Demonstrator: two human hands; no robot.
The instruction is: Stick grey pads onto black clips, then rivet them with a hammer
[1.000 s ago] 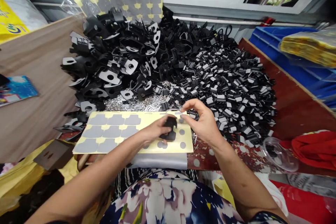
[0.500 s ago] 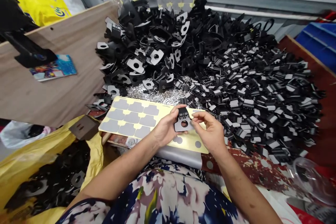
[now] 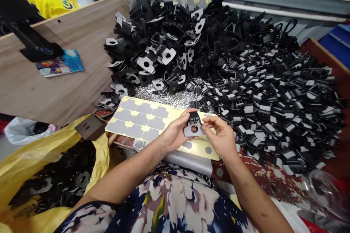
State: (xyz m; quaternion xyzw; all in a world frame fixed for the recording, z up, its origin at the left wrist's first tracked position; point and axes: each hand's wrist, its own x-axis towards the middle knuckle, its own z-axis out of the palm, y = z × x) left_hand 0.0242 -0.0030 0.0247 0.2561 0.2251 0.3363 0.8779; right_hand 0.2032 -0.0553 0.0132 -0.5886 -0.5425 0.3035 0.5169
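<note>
A black clip part (image 3: 194,118) with a grey face and a round hole is gripped by my left hand (image 3: 176,131), thumb along its left side. My right hand (image 3: 220,136) pinches at the clip's right edge, thumb and forefinger together; whatever small piece lies between them is too hidden to name. Beneath both hands lies a yellow sheet of grey stickers (image 3: 140,119), its left part showing rows of stickers. Behind the sheet are many thin silver pins (image 3: 169,96).
Black clip parts (image 3: 146,63) are heaped at the back, with smaller black and grey pieces (image 3: 257,109) piled right. A yellow sack (image 3: 102,156) of black parts stands lower left. A clear plastic cup (image 3: 325,189) is lower right, a blue crate (image 3: 337,45) upper right.
The camera view has shifted slightly, so the surroundings appear a little further right. Both hands keep nearly the same hold on the clip part.
</note>
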